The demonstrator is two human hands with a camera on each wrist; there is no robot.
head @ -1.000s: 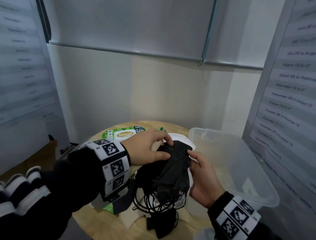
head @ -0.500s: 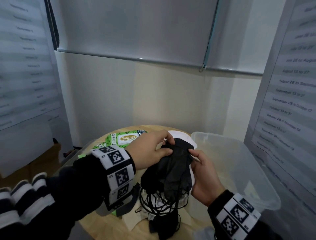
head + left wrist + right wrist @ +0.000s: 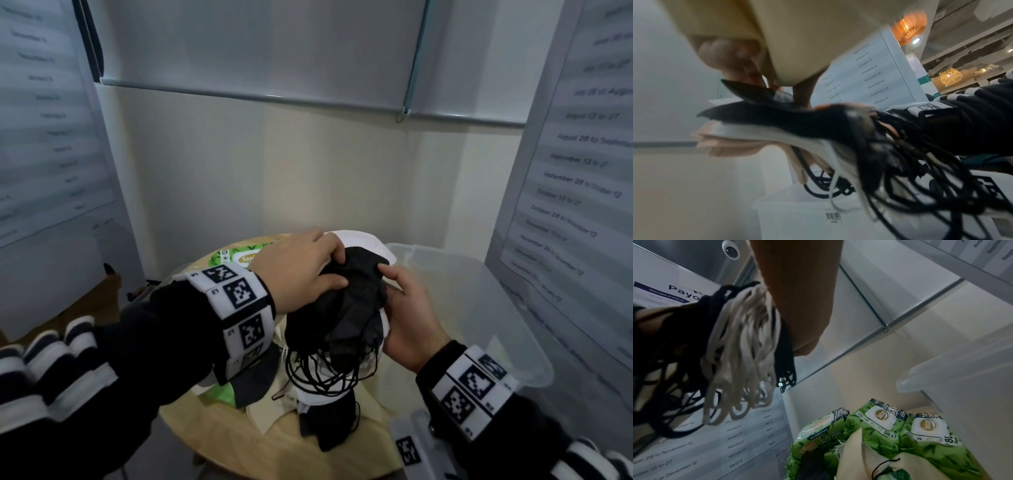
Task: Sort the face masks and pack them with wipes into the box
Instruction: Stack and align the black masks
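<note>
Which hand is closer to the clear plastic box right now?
Right. The right hand holds the mask stack beside the clear plastic box, nearly at its near-left wall. The left hand pinches the black masks on the stack's far side.

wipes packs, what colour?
Green leaf print with white lids on the wipes packs; clearest in the right wrist view.

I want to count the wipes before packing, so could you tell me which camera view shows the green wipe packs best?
The right wrist view: the green wipe packs lie close, three lids and labels legible. The head view shows only a green strip behind the left hand. The left wrist view shows none.
</note>
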